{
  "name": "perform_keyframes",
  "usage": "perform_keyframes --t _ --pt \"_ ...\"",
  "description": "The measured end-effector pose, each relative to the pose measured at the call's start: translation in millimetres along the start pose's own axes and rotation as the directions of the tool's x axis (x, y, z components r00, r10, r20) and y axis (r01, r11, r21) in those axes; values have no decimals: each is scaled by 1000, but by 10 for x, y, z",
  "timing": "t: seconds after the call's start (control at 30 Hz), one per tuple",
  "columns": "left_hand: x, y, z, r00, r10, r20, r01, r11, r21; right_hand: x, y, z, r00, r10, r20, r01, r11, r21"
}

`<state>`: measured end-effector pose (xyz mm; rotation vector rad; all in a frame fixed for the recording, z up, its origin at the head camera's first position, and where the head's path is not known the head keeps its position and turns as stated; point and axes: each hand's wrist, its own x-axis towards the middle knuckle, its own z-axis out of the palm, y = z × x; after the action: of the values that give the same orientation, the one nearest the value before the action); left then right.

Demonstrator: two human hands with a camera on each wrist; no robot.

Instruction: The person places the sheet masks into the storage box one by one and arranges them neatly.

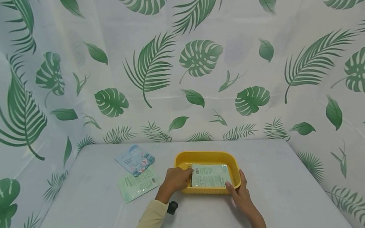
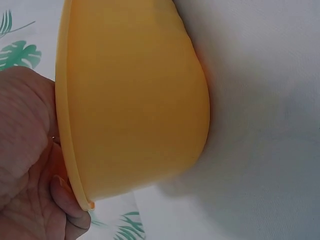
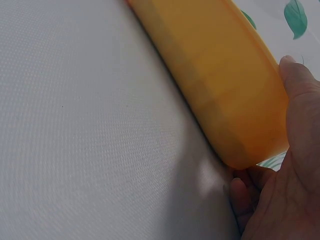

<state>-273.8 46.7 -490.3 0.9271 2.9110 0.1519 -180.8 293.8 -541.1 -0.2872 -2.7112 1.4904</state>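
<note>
A yellow plastic basin stands on the white-covered table, with a pale green sheet mask packet lying flat inside it. Reaching over the basin's left rim, my left hand has curled fingers at the packet's left edge; the fingertips are hidden. In the left wrist view this hand is right at the rim, beside the outer wall. My right hand grips the basin's near right corner, thumb at the rim and fingers round the outside. The right wrist view shows its fingertips low against the wall.
Left of the basin lie a blue flowered packet and another pale green packet, the blue one partly overlapping the green. A white curtain with green leaf prints rises behind the table and along both sides.
</note>
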Motion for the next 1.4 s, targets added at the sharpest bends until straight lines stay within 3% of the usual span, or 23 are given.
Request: perform_keyframes --t 0.17,1.07,1.4 --pt "8 9 19 1000 -10 14 10 1000 -2 -3 8 5 1000 6 -4 -6 1000 2" --pt "0 4 71 999 -43 -34 38 992 -123 14 29 5 1000 22 -2 -22 1000 -6" --pt "-16 -12 93 991 -61 -122 41 986 -159 30 18 5 1000 10 -4 -10 1000 3"
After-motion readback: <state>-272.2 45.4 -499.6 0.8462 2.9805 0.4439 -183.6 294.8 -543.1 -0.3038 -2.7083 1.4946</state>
